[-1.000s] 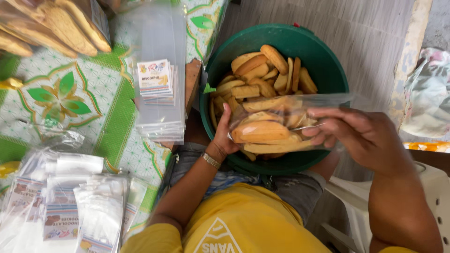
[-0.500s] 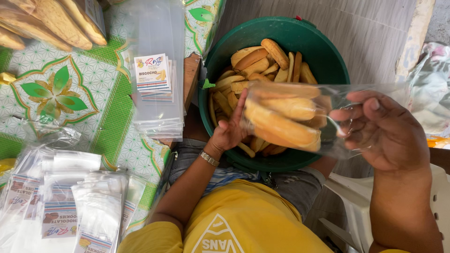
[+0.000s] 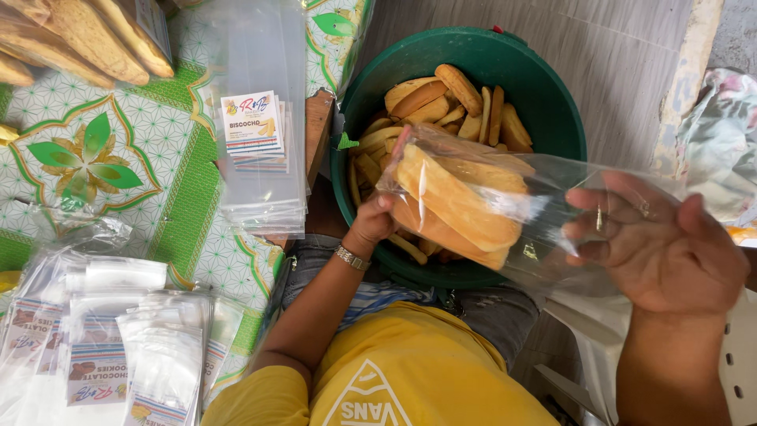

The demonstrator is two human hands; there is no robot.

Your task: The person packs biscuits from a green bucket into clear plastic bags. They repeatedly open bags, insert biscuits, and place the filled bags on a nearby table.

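A clear plastic bag (image 3: 505, 209) holds several long golden toasted bread slices (image 3: 453, 201) and hangs over a green tub (image 3: 552, 102). My right hand (image 3: 658, 248) grips the bag's open end from the right. My left hand (image 3: 377, 221) supports the bag's bottom end at the tub's near rim; a metal bracelet (image 3: 351, 257) sits on that wrist. More bread slices (image 3: 457, 99) fill the tub behind the bag.
A stack of empty clear labelled bags (image 3: 256, 150) lies on the green patterned tablecloth (image 3: 95, 150). More labelled bags (image 3: 102, 347) lie at lower left. Packed bread bags (image 3: 71, 35) rest at top left. A grey tiled floor (image 3: 631, 47) lies beyond the tub.
The bag has turned and tilted, its filled end swinging left toward my left hand. My right hand has moved right and down with the open end.
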